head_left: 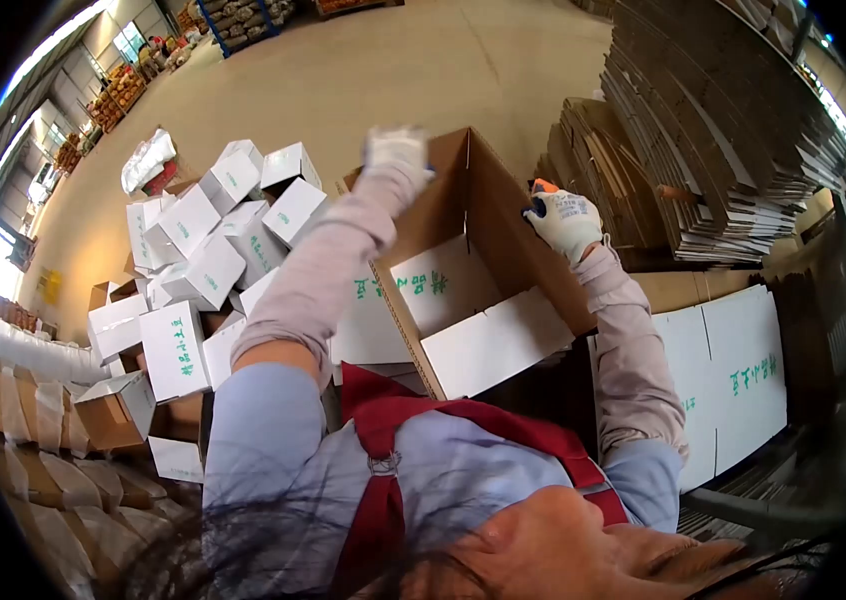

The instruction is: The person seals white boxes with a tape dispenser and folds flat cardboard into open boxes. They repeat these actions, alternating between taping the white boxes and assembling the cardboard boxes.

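Observation:
An open cardboard box [518,215], brown inside, stands in front of my body; a white flap [496,343] is folded at its near side. Green characters mark a white panel [443,285] within it. My left hand [396,158], in a white glove, is over the box's far left rim, its fingers smeared by motion. At the right rim, my right hand [568,222], in a white glove with dark blue fingers, is closed. A small orange thing [543,186] sticks out at its fingertips; the rest of it is hidden.
White boxes [205,272] with green print lie heaped at the left. Flattened cardboard [703,140] is stacked high at the right, above more white flat sheets [733,375]. A blue rack [238,22] holding sacks stands far back on the floor.

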Demonstrator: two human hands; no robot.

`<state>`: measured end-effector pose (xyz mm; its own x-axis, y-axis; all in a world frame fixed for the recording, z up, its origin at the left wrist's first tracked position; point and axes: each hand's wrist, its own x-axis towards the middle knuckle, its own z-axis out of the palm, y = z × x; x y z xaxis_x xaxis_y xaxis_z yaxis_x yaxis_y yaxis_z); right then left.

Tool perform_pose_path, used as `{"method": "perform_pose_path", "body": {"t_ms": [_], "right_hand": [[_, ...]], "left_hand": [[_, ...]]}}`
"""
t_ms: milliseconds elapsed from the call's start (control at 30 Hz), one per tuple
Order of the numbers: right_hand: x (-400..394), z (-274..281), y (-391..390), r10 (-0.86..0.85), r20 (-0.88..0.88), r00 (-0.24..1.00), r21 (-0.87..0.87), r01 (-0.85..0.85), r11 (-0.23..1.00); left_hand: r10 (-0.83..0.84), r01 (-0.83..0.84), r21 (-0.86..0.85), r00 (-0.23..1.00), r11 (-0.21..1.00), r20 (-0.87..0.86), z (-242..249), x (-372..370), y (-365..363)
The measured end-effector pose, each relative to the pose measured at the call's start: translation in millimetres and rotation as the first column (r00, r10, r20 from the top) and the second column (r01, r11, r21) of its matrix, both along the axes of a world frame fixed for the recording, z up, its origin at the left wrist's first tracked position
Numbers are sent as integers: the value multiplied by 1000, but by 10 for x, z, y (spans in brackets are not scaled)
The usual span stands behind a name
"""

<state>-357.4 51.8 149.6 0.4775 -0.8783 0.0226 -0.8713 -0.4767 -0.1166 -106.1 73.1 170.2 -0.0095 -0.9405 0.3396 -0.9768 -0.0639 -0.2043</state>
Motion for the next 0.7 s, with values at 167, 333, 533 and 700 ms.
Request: {"method": "perform_pose_path", "body": {"t_ms": [167,333,533,700], "right_hand": [[237,-189,342,25,33,999,-120,-21,993],[454,-761,817,258,4,966,-270,-247,931],[283,-783,665,179,174,968,-309,-119,944],[100,-377,711,111,947,303,-20,-287,958]], "left_hand": [[-170,61,924,985,377,4,-443,2,402],[-138,192,220,962,956,-237,-109,431,613],[-117,18,-219,887,976,-448,-964,213,-225],[209,-37,350,859,936,-467,-1064,12,-469]]}}
